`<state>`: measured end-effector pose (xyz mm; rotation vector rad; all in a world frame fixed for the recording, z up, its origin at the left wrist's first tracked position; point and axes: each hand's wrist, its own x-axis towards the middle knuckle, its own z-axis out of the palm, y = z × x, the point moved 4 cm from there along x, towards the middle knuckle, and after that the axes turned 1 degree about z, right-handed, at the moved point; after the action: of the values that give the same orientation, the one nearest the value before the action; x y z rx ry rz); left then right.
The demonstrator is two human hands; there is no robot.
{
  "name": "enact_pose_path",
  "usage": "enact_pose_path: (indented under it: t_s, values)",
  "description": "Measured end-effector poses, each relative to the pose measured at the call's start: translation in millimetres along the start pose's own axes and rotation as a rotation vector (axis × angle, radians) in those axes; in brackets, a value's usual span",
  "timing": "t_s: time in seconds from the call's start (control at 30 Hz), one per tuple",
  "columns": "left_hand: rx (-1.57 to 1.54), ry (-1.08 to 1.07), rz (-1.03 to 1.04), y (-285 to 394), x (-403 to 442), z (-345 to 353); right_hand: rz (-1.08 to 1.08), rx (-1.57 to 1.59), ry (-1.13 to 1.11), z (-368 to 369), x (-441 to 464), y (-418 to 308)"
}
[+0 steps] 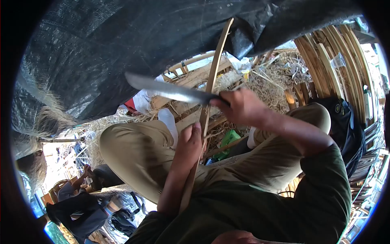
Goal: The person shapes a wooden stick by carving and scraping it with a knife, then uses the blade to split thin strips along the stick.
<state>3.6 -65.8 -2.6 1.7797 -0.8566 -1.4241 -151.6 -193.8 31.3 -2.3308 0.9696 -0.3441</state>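
Note:
My right hand [245,109] is wrapped round the dark handle of a machete [172,90]. Its broad blade points left, slightly blurred, and crosses in front of a long bamboo strip [216,61]. Whether the edge touches the strip I cannot tell. My left hand [190,140] grips the strip below the blade, fingers closed around it. The strip stands tilted, its top near the dark sheeting and its lower end beside my left forearm.
Black plastic sheeting [122,36] hangs ahead. Split strips [321,61] lean at the right beside a black backpack [345,126]. Straw and shavings [272,77] cover the ground, with a green plastic bag [229,142] between my legs. Another person [81,211] is at lower left.

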Motion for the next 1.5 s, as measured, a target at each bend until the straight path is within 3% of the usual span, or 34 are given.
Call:
enact_pose_path:
  t_s: [0.13, 0.2, 0.23, 0.33, 0.47, 0.57, 0.67, 0.87, 1.1, 1.27, 1.3, 1.4, 1.5]
  values:
    - [-0.025, 0.003, -0.023, 9, -4, 0, 0.031, -0.066, 0.281, -10, 16, 36]
    - [-0.001, -0.013, 0.004, 2, 1, 1, 0.114, 0.124, 0.070, 7, 2, 18]
    - [0.016, -0.022, 0.011, -3, 3, 2, 0.018, 0.117, 0.103, 19, -5, 4]
    - [-0.002, -0.014, 0.056, -6, 4, 4, 0.019, 0.084, 0.001, 6, -4, -5]
    - [0.100, 0.006, 0.067, 0, 5, 9, 0.238, 0.262, -0.230, 6, -2, 4]
    - [0.126, -0.006, 0.071, -3, 6, 9, 0.139, 0.273, -0.187, 2, -3, -2]
    - [0.101, -0.038, 0.000, -2, 4, 9, 0.248, 0.293, -0.162, 13, -2, 6]
    - [-0.069, -0.075, -0.099, -3, 8, 12, 0.454, 0.592, -0.452, -3, -10, -8]
    - [-0.269, -0.160, -0.143, -9, 14, 17, 0.528, 0.876, -0.467, -16, -26, -14]
    - [-0.251, -0.154, -0.155, -6, 15, 20, 0.624, 1.201, -0.609, -13, -43, -28]
    - [-0.230, -0.150, -0.130, -12, 20, 21, 0.737, 1.261, -0.682, -17, -49, -31]
    - [-0.299, -0.182, -0.144, -6, 16, 23, 0.633, 1.527, -0.603, -48, -55, -47]
    - [-0.409, -0.284, -0.155, -12, 17, 25, 0.591, 1.348, -0.308, -66, -50, -36]
